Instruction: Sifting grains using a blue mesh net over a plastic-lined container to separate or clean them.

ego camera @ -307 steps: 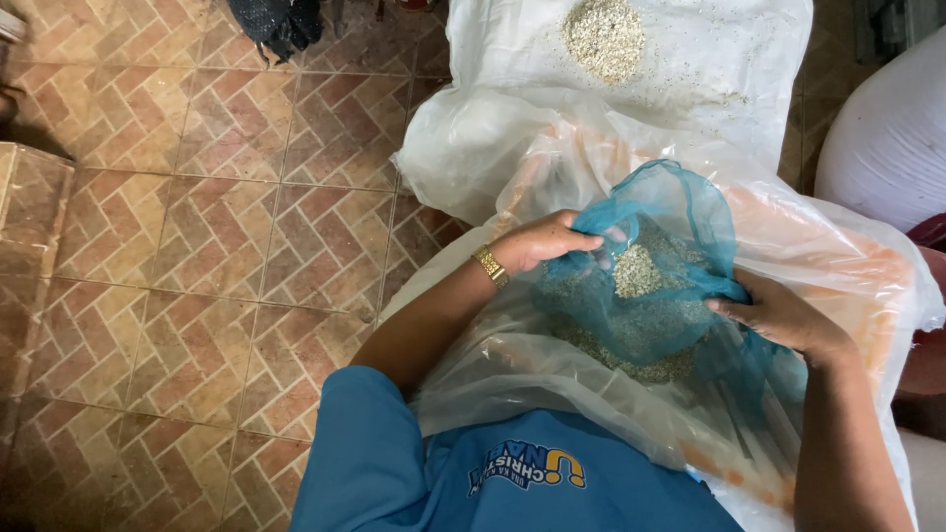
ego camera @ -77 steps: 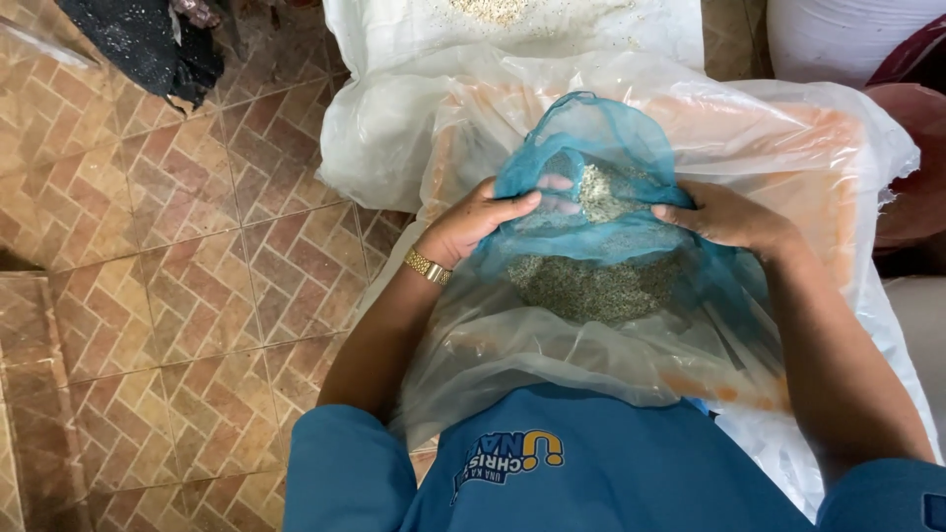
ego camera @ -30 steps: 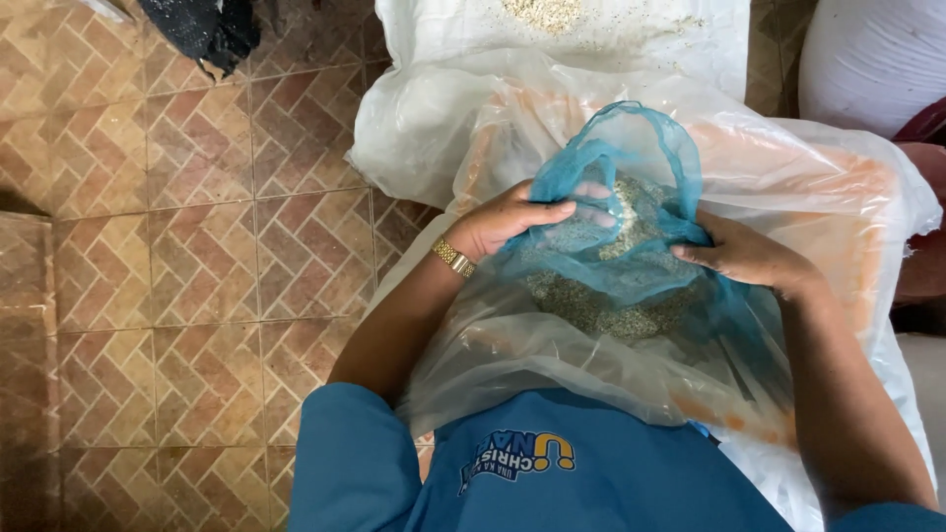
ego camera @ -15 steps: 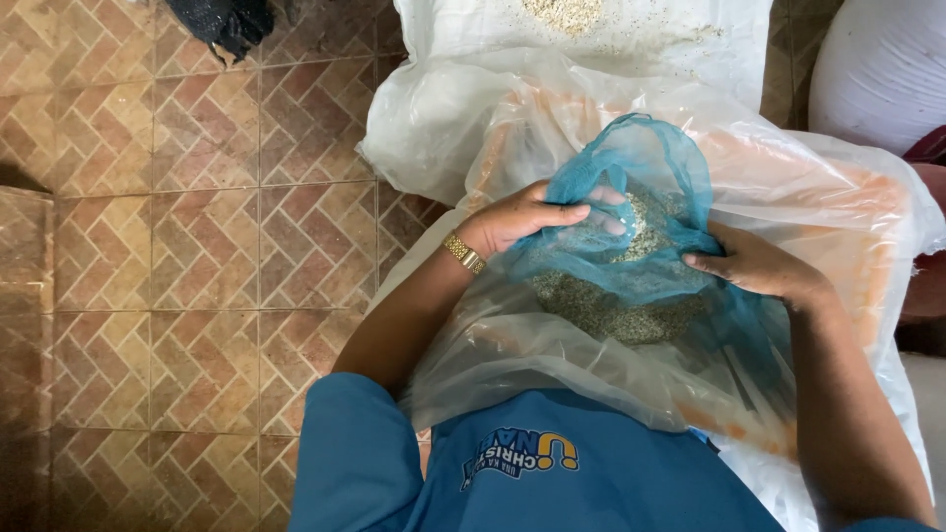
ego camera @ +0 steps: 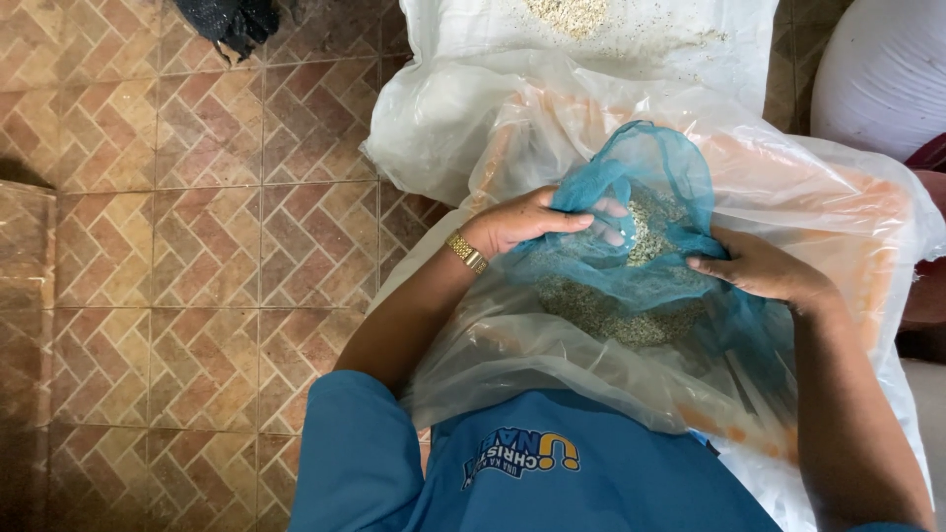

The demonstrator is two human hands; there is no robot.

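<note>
A blue mesh cloth (ego camera: 655,187) full of small pale grains (ego camera: 606,310) rests on a clear plastic sheet (ego camera: 552,345) across my lap. My left hand (ego camera: 527,222), with a gold watch on the wrist, grips the left side of the mesh, some fingers tucked under the fabric. My right hand (ego camera: 754,266) pinches the right side of the mesh. Between both hands the cloth bunches up around a lump of grains (ego camera: 645,222).
A white sack (ego camera: 690,49) with a scatter of grains lies beyond the plastic. A second white sack (ego camera: 882,74) stands at the far right. Patterned brown floor tiles (ego camera: 197,246) fill the left, with a dark cloth (ego camera: 232,20) at the top edge.
Both hands keep working the mesh: the grain lump has been gathered higher between them. My view has drifted slightly, so the scene sits a little to the right.
</note>
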